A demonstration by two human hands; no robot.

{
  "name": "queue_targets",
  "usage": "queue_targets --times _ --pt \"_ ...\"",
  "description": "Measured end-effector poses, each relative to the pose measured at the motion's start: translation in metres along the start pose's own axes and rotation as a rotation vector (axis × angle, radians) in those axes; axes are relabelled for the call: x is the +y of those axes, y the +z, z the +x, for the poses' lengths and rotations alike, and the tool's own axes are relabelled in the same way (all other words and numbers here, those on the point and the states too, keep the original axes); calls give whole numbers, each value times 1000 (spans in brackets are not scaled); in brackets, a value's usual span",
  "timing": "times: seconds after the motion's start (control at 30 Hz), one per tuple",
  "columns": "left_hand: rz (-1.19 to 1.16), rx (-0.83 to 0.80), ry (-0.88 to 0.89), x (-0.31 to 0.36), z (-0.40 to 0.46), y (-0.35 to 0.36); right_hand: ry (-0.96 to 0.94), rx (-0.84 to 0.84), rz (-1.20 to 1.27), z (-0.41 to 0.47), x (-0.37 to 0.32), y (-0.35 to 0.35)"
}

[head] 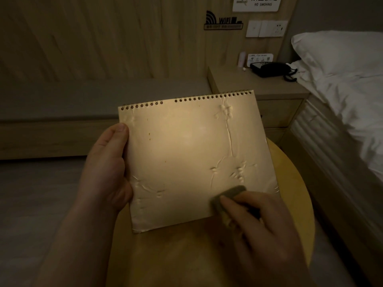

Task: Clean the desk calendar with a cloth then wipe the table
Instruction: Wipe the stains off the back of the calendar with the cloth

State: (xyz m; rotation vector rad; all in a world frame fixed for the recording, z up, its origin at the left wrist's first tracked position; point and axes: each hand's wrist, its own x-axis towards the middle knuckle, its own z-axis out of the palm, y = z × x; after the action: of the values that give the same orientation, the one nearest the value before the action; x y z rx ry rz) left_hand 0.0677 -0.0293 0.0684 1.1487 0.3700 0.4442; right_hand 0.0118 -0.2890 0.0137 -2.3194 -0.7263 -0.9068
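The right hand's fingers [228, 201] are curled around a small dark cloth [229, 194], pressing it flat against the lower right part of the desk calendar [186, 154]. The right hand [255, 224] comes in from the near right, over the near right part of the round wooden counter [290, 183].

The left hand [105, 168] grips the calendar by its left edge, thumb [119, 133] laid on the facing side near the upper left corner; the other fingers are hidden behind the card. The calendar is held up off the counter, above its far left part, tilted toward the camera with the spiral binding [186, 99] along the top. Its blank, pale facing side is creased and dented in several spots, with a long crease running down the right half.

Beyond the counter's far edge stands a nightstand [259, 85] carrying a black telephone [271, 68]. A bed with white bedding [342, 75] lies to the right. The wood-panel wall [103, 38] bears a WIFI sign [222, 20].
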Motion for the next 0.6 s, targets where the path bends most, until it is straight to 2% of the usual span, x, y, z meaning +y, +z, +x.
queue_targets --times 0.1,0.23,0.4,0.6 --pt "7 -12 3 0 0 0 7 -1 -84 -2 26 -15" --pt "27 -18 6 -2 1 1 44 32 -76 -8 42 -23" --pt "53 15 19 -5 3 2 98 188 -102 -24 48 -40" --pt "77 -8 -9 -6 4 0 61 35 -109 -24 40 -38"
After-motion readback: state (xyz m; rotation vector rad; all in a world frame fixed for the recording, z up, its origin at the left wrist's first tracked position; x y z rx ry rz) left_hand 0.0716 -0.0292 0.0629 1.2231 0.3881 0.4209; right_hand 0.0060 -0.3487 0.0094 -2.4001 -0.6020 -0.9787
